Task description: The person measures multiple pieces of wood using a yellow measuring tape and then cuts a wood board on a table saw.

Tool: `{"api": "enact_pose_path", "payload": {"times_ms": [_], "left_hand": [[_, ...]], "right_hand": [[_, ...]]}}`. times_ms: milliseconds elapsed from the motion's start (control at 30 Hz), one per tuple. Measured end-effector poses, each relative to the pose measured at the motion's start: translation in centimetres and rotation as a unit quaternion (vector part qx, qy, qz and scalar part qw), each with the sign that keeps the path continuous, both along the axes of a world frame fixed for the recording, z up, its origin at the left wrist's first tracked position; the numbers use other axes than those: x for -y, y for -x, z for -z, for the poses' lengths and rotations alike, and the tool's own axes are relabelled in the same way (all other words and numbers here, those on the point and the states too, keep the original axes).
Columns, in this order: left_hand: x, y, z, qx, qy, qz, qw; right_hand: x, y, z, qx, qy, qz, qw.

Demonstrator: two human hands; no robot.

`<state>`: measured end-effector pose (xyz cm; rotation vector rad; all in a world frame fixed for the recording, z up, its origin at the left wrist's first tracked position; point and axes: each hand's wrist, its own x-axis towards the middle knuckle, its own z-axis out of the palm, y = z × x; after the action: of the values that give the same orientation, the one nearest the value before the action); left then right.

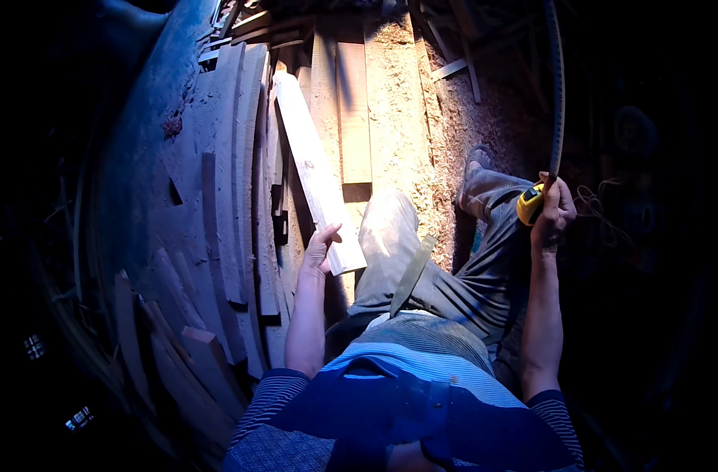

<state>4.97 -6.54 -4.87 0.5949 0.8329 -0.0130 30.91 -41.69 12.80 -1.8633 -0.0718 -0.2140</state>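
My left hand (pixel 320 248) is closed round the near end of a pale wooden board (pixel 312 169), its thumb lying across the top face. The board slants away to the far left, above other planks. Out to the right, my right hand (pixel 555 211) grips a yellow and black tape measure (pixel 530 204). From it the extended blade (pixel 558 94) runs up toward the far edge of the view, bending slightly. Blade and board are well apart.
Rough planks (pixel 237 149) lie stacked on the left, with shorter offcuts (pixel 206 354) nearer me. Wider planks (pixel 353 110) lie ahead. Sawdust and shavings (pixel 453 118) cover the ground beyond my legs. A thin cord (pixel 603 204) loops at the right. The far right is dark.
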Motion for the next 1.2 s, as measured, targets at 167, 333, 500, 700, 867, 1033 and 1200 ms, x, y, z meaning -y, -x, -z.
{"api": "enact_pose_path", "payload": {"times_ms": [167,333,500,700,867,1033,1200], "left_hand": [[-0.9,0.7,-0.8,-0.011,0.009,-0.002,1.000],[-0.1,0.4,-10.6,0.116,0.061,0.020,0.991],[1.1,2.7,-15.1,0.163,0.001,0.037,0.986],[2.2,4.1,-16.3,0.229,0.076,-0.008,0.970],[2.7,5.8,-14.4,0.246,0.136,-0.087,0.956],[3.2,8.7,-12.9,0.207,0.111,-0.123,0.964],[2.5,10.5,-11.3,0.262,0.201,-0.139,0.934]], "right_hand": [[-0.2,0.3,-0.4,-0.005,-0.005,-0.005,1.000],[0.1,0.1,-0.2,-0.002,0.000,0.000,1.000],[-0.4,-0.4,0.0,0.032,0.015,-0.020,0.999],[-2.2,-0.5,-1.3,-0.111,0.040,-0.210,0.970],[-3.6,-1.1,-1.0,-0.222,0.163,-0.431,0.860],[-5.6,-2.9,-1.5,-0.255,0.244,-0.538,0.765],[-6.0,-6.5,-2.3,-0.265,0.346,-0.546,0.715]]}}
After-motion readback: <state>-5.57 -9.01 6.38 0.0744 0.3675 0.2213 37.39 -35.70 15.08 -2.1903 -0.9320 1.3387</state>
